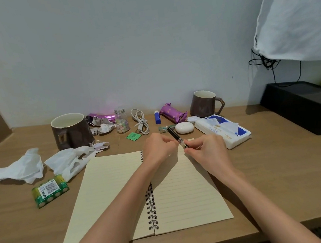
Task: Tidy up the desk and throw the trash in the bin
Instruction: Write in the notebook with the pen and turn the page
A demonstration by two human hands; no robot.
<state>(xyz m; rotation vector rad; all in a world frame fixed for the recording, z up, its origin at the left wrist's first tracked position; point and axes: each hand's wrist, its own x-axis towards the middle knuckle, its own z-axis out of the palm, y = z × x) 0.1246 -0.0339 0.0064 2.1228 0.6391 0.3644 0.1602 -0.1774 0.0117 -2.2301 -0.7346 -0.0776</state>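
Black and clear, the pen [177, 138] is held tilted above the open spiral notebook [143, 190]: the right hand [206, 148] pinches its lower end, and the left hand [158, 147], fingers curled, touches its middle. Crumpled white tissues [27, 167] lie on the wooden surface [279, 168] left of the notebook, beside a pack of green batteries [50, 190] and a brown mug [70, 129].
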